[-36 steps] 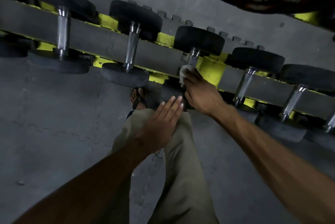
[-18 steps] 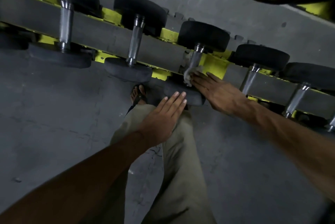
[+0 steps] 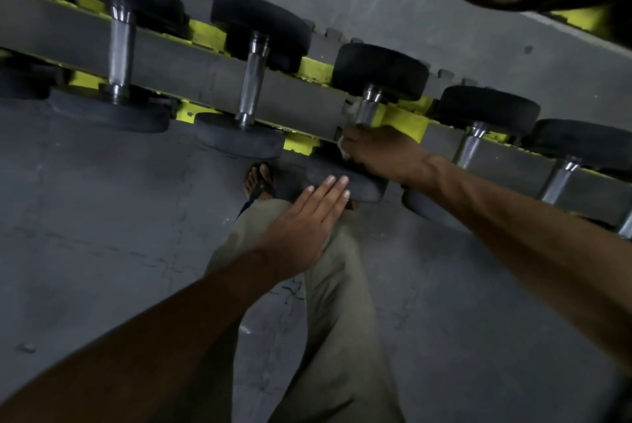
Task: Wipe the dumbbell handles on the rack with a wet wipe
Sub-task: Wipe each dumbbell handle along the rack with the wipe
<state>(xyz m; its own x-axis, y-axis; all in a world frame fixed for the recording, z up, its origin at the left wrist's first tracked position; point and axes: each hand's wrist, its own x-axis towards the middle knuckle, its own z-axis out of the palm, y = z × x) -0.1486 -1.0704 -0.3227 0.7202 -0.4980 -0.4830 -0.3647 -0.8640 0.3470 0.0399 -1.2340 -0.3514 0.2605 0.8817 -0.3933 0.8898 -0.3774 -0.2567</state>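
Right hand now curled around handle, gripping wet wipe; left hand stays flat, fingers straight

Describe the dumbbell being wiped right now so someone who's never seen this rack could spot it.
Start at the long grey and yellow rack crossing the floor, lined with black-ended dumbbells. Counting from the left, take the third dumbbell. It alone has the right hand wrapped around its chrome handle with a white wipe, while the left hand hovers by its near end.
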